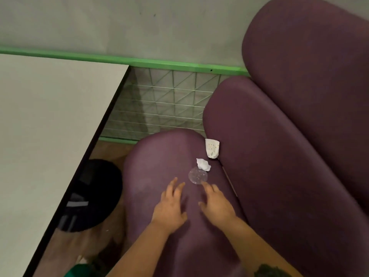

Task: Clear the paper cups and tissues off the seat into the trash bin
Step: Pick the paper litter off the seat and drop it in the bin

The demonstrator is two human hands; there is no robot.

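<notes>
On the purple seat [159, 156] lie three pieces of litter. A white paper cup [212, 148] with small dots rests on its side against the backrest. A crumpled white tissue [203, 164] sits just in front of it. A clear round plastic lid or cup [197, 175] lies nearest to me. My right hand [216, 202] hovers over the seat with fingers apart, its fingertips almost at the clear piece. My left hand [170, 204] is open beside it, a little to the left, holding nothing.
A white table [50, 126] with a dark edge stands close on the left. A black round bin or stool [93, 194] sits under it on the floor. The purple backrest [289, 146] rises on the right. A tiled wall with green trim [159, 63] closes the far end.
</notes>
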